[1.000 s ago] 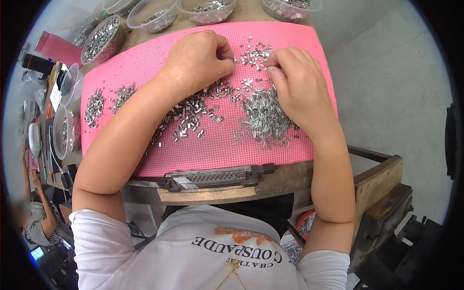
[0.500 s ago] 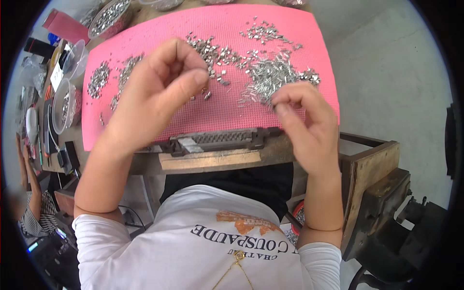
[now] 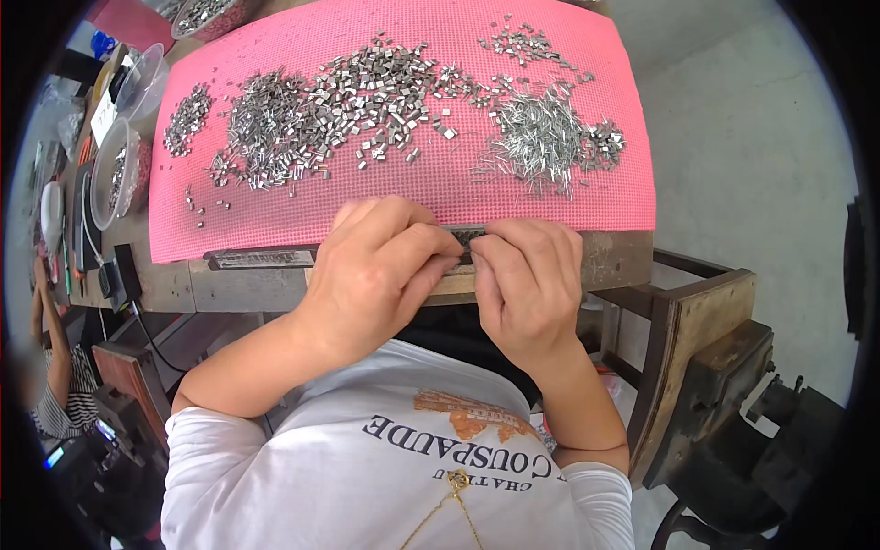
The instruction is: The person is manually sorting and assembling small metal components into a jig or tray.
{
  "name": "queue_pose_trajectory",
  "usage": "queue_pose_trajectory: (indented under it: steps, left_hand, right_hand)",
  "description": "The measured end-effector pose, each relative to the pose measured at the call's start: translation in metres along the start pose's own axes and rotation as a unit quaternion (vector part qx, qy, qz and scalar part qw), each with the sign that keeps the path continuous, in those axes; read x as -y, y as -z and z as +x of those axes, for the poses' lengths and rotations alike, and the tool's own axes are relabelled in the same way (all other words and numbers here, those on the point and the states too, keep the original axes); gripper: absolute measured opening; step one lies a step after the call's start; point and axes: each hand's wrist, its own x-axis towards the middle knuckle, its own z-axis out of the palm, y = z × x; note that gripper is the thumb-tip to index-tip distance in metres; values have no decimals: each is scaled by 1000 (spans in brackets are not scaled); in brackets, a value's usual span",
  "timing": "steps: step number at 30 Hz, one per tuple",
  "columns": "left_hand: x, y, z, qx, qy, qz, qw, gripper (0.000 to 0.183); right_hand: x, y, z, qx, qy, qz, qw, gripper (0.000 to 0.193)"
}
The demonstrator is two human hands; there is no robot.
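"Along the near edge of the counter (image 3: 610, 266), what was being worked at?"

"A dark bar (image 3: 261, 259), laid lengthwise there. Its middle was largely covered by the hands."

"And how were they placed?"

"The left hand (image 3: 371, 270) was set over the bar, thumb and forefinger bent toward each other. The right hand (image 3: 532, 275) was placed just beside it in a like pose, with only a narrow gap left between the two sets of fingertips. Whether any small piece was pinched in either could not be told."

"Beyond the bar, what was laid out?"

"A pink mat (image 3: 302, 206) was spread, with loose metal heaped on it. Thin silver pins (image 3: 541, 137) were piled at the right, blocky pieces (image 3: 376, 92) were strewn across the middle, and a finer heap (image 3: 266, 119) was crowded against them on the left. A small pile (image 3: 188, 119) was set apart near the mat's left edge."

"Anything farther out?"

"Beside that edge, metal bits were held in a clear tub (image 3: 137, 179). At the far left, another person's striped top (image 3: 79, 392) could be glimpsed."
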Motion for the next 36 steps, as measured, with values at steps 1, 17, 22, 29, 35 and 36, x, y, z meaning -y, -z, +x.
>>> queue_pose_trajectory:
  steps: [1,17,22,29,35,36]
  left_hand:
    - [0,-3,1,-16,-18,32,999,18]
    - [1,-12,2,-48,-23,80,995,22]
    - [-1,-6,9,-14,-1,58,998,34]
    - [11,30,-10,-5,-26,-3,1000,58]
    - [61,71,-49,17,-104,98,990,55]
    - [61,69,-51,-1,-105,111,988,49]
  right_hand:
    - [1,-1,1,0,-2,-1,1000,25]
    - [-8,7,-1,-14,-75,49,996,26]
    - [-15,8,1,-5,-94,80,992,26]
    - [-24,28,8,57,-104,146,982,40]
    - [-24,31,4,93,-97,91,987,57]
    - [-24,30,0,101,-89,70,988,58]
